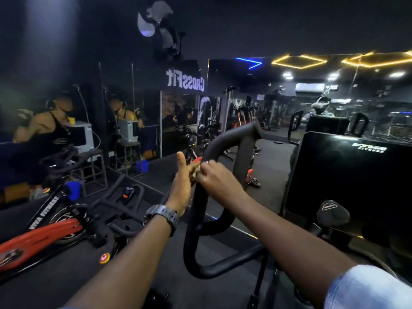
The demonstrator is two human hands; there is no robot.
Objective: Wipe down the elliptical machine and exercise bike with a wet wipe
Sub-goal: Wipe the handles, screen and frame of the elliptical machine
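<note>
From the head camera, both hands meet at the looped black handlebar (200,210) of the elliptical machine (347,175). The left hand (181,186), with a dark wristwatch (162,216), stands with its thumb raised beside the bar. The right hand (215,177) is curled over the bar, fingers bunched; any wet wipe there is too hidden to tell. A red exercise bike (51,226) stands at the left.

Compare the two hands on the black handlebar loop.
The left hand is open with its thumb up; the right hand is curled. The left wrist wears a dark watch; the right wrist is bare. Both meet at the elliptical handlebar.
</note>
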